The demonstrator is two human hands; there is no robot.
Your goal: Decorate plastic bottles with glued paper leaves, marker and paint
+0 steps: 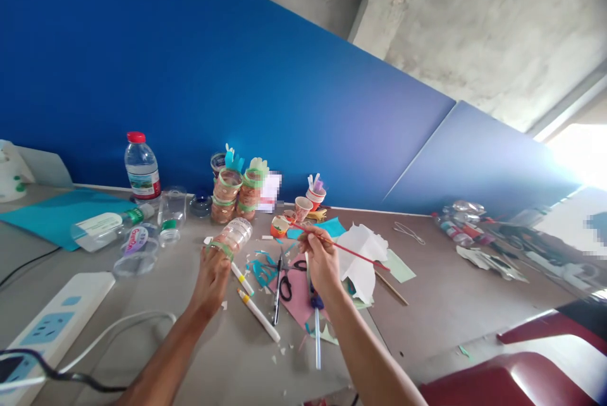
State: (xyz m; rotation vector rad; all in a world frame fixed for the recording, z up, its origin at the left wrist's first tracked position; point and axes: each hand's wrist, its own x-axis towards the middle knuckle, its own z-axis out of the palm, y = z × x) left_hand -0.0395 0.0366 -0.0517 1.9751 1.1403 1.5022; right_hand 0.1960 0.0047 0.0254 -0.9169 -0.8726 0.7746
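Bottle (239,234) tilts, gripped, while stacked cups (315,198) apparently hold pale sticks (314,183).

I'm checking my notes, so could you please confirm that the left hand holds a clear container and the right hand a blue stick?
Not quite: the stick in the right hand is red, not blue, as the head view shows. The left hand does hold a clear container.

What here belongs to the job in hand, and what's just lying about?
Likely the job: green-banded plastic bottle (left hand); slim red stick, perhaps a brush (right hand); green-rimmed containers.

Seemingly lying about: power strip; red-capped bottle; looped cord.
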